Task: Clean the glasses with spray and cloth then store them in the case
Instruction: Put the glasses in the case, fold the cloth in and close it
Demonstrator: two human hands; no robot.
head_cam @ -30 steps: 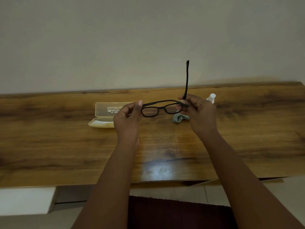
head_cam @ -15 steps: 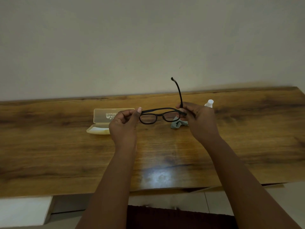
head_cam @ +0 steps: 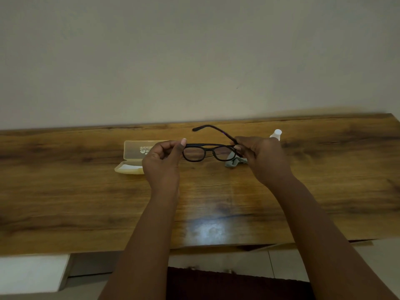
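Observation:
I hold black-framed glasses (head_cam: 207,151) above the wooden table (head_cam: 324,180), lenses facing me. My left hand (head_cam: 162,163) pinches the left end of the frame. My right hand (head_cam: 263,159) grips the right hinge, and the right temple arm (head_cam: 213,129) slants back to the left over the frame. A pale yellow glasses case (head_cam: 135,154) lies open behind my left hand. The crumpled grey cloth (head_cam: 232,160) lies under the glasses, partly hidden by my right hand. Only the white cap of the spray bottle (head_cam: 276,134) shows behind that hand.
The table runs along a plain wall (head_cam: 194,61). Its near edge crosses the lower part of the view, with pale floor tiles (head_cam: 216,263), a dark mat (head_cam: 238,284) and a white block (head_cam: 32,273) below it.
The right temple arm has swung down from nearly upright to slanting left over the frame. Both hands kept their hold on the glasses.

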